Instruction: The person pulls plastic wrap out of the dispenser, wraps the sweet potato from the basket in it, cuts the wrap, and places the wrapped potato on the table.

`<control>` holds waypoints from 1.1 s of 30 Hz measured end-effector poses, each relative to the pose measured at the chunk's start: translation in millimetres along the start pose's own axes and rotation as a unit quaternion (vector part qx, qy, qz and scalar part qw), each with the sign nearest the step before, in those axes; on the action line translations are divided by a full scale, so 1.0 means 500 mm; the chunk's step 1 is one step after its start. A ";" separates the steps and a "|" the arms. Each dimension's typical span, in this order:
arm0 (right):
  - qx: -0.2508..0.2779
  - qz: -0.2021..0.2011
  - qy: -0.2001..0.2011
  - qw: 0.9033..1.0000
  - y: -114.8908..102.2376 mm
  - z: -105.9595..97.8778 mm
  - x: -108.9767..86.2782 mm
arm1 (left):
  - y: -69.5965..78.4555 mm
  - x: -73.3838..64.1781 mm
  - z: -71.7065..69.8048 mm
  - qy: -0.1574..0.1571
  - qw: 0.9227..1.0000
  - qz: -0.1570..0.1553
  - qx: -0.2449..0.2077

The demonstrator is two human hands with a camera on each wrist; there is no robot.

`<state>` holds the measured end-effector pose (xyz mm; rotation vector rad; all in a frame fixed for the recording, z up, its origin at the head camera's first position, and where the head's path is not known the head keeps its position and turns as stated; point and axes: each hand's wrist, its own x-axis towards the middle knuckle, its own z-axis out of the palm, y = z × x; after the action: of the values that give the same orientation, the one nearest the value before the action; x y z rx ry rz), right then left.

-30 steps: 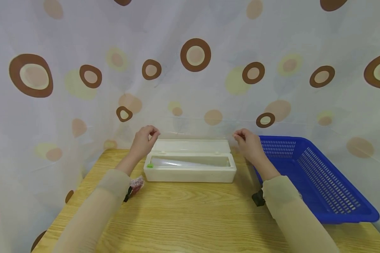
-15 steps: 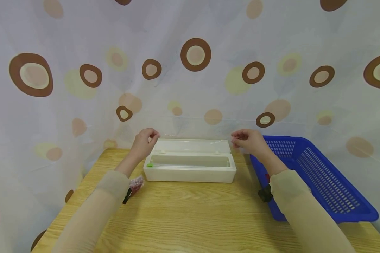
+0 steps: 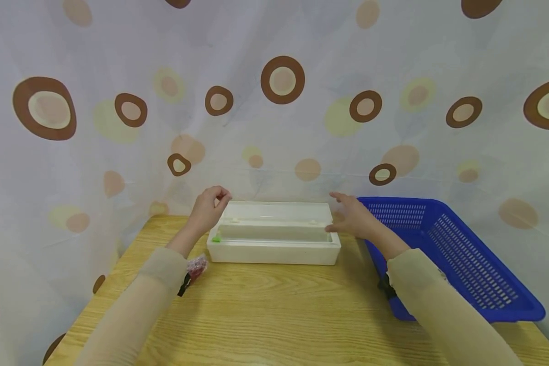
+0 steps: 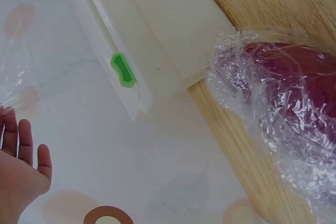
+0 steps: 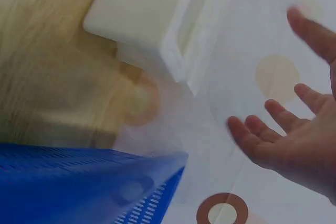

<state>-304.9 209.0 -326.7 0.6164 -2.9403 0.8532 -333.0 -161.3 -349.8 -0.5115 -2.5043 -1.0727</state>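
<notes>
My left hand (image 3: 208, 206) pinches the edge of clear cling film (image 4: 11, 80) above the left end of a white cling film dispenser box (image 3: 274, 255). Its lid (image 3: 276, 210) is raised at the back, and a green slide cutter (image 3: 216, 238) sits at the left of the front edge. My right hand (image 3: 354, 218) is at the box's right end, fingers spread and holding nothing; the right wrist view shows the same open palm. Near my left forearm lies a dark red thing wrapped in clear film (image 4: 294, 98), its kind hidden by the wrap.
A blue plastic basket (image 3: 473, 254) stands on the right side of the wooden table (image 3: 274, 310), partly behind my right forearm. A patterned curtain (image 3: 238, 132) hangs close behind the box.
My right hand has let go of the film, spreading its fingers and shifting slightly left and down. The film across the box opening no longer shows. The left hand has stayed nearly still.
</notes>
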 end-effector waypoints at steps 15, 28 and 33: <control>-0.134 0.037 -0.044 0.989 -0.043 0.156 -0.046 | -0.001 0.003 -0.002 -0.009 1.000 0.005 -0.002; -0.196 -0.003 0.141 0.970 0.022 0.267 -0.040 | -0.002 0.001 -0.009 -0.017 1.000 -0.007 -0.001; -0.145 -0.060 0.220 0.963 0.019 0.270 -0.023 | -0.001 0.001 -0.010 -0.021 1.000 -0.011 -0.006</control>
<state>-285.6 150.9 -447.6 0.5006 -2.5240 0.4583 -332.4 -165.3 -346.5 -0.5166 -2.5478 -1.0956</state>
